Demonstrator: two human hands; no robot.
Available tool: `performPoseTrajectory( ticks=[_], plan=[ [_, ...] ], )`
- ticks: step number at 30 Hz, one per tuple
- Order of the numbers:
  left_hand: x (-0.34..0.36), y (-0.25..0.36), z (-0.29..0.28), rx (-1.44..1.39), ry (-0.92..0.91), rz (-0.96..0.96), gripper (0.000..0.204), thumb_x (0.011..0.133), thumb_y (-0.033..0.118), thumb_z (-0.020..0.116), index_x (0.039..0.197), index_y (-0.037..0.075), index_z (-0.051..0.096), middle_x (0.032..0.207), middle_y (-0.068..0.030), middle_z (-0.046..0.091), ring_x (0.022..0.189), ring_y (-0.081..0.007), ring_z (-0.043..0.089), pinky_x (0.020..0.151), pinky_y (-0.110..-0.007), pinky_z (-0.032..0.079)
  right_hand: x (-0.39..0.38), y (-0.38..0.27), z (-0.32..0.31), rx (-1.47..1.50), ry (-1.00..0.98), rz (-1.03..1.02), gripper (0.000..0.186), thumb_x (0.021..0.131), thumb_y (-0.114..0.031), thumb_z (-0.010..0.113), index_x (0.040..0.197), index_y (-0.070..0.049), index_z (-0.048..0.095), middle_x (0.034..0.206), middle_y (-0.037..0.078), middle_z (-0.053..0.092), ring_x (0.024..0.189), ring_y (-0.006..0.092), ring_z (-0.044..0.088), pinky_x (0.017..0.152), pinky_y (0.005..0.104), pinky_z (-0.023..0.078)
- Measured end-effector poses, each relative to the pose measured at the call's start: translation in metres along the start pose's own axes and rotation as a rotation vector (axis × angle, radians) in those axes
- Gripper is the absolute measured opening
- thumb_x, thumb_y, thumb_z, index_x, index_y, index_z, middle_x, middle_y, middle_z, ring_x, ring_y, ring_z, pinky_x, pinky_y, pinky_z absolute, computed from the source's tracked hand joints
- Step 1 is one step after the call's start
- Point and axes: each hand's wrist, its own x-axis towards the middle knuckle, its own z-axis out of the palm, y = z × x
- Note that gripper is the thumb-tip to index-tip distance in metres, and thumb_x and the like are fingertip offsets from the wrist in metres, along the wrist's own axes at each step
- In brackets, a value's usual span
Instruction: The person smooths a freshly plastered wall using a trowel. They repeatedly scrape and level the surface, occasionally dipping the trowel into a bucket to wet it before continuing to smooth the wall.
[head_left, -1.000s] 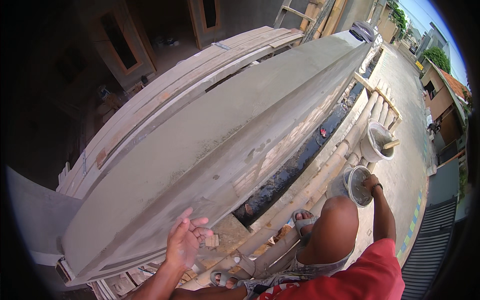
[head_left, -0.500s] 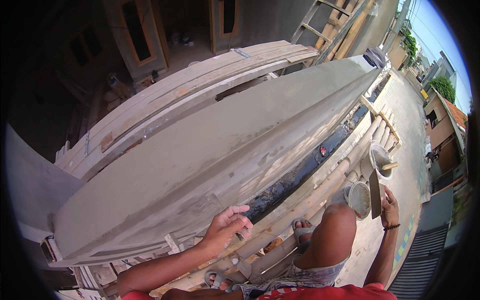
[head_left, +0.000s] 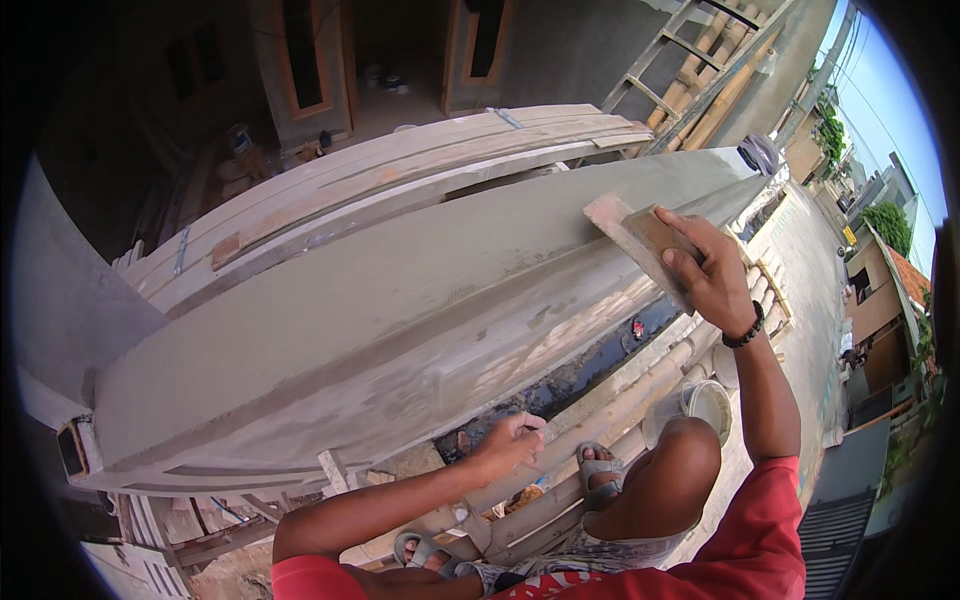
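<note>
Hand float [head_left: 640,250], flat, w/ block grip: held in R. hand [head_left: 708,270] at far side of rendered ledge [head_left: 380,285]

Loc.: float tilted, over outer edge of ledge, toward its far end; contact w/ surface can't be told. R. hand: closed round block, thumb on near side. L. hand [head_left: 512,445]: low, near drain [head_left: 570,375], fingers curled in, narrow; whether anything is held can't be told.

Risks (judged): render could be gouged if plate edge is dug in at this tilt; float could be lost into drain if block is gripped loosely w/ wet fingers; balance could be upset if a round bamboo pole [head_left: 590,430] were rolled underfoot, sandals [head_left: 598,470] being set on them.

Mat'ls: float plate thin, rectang., pale, mottled; block brown, wood-like. Ledge long, grey, cement-like; top smooth, matt, rough patches along step; lower face streaked, damp-looking. Drain narrow, dark, glossy, w/ debris. Poles round, tan, jointed.

Adj.: bucket [head_left: 710,405], pale, round-rimmed, beside knee; timber planks [head_left: 400,175], weathered, stacked behind ledge; ladder [head_left: 655,90], wooden, leaned at far end.
</note>
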Motion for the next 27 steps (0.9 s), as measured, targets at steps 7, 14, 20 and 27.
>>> performPoseTrajectory(
  ticks=[7,14,20,27],
  plan=[
    [-0.001,-0.01,-0.006,-0.033,-0.001,0.037,0.04,0.094,0.016,0.056,0.129,-0.003,0.054,0.098,-0.009,0.065,0.079,-0.0135,0.062,0.074,-0.028,0.051,0.012,-0.015,0.029,0.044,-0.039,-0.14,0.049,0.083,0.004,0.061,0.131,-0.005,0.059,0.102,0.019,0.063,0.091,0.0374,0.061,0.083,0.0383,0.048],
    [0.003,-0.005,-0.001,0.016,-0.04,0.065,0.039,0.095,0.016,0.055,0.128,-0.004,0.053,0.1,-0.0106,0.065,0.083,-0.014,0.062,0.075,-0.029,0.053,0.032,0.052,0.021,-0.127,-0.035,-0.042,0.048,0.083,0.002,0.059,0.13,-0.005,0.06,0.102,0.021,0.062,0.089,0.0403,0.061,0.084,0.0402,0.048],
    [0.006,-0.005,-0.004,0.032,-0.038,0.089,0.039,0.096,0.017,0.055,0.128,-0.005,0.053,0.105,-0.0125,0.064,0.086,-0.0147,0.062,0.076,-0.03,0.054,0.041,0.027,0.006,-0.118,0.017,-0.059,0.048,0.082,0.002,0.06,0.13,-0.005,0.06,0.1,0.02,0.062,0.092,0.0388,0.062,0.085,0.0391,0.048],
    [0.007,-0.007,-0.006,0.039,-0.054,0.069,0.04,0.095,0.017,0.056,0.128,-0.005,0.053,0.104,-0.0114,0.065,0.086,-0.0152,0.064,0.075,-0.03,0.052,0.025,0.011,0.025,-0.108,-0.103,-0.066,0.05,0.081,0.003,0.06,0.131,-0.004,0.06,0.099,0.02,0.063,0.091,0.0377,0.063,0.087,0.0384,0.049]
  ],
)
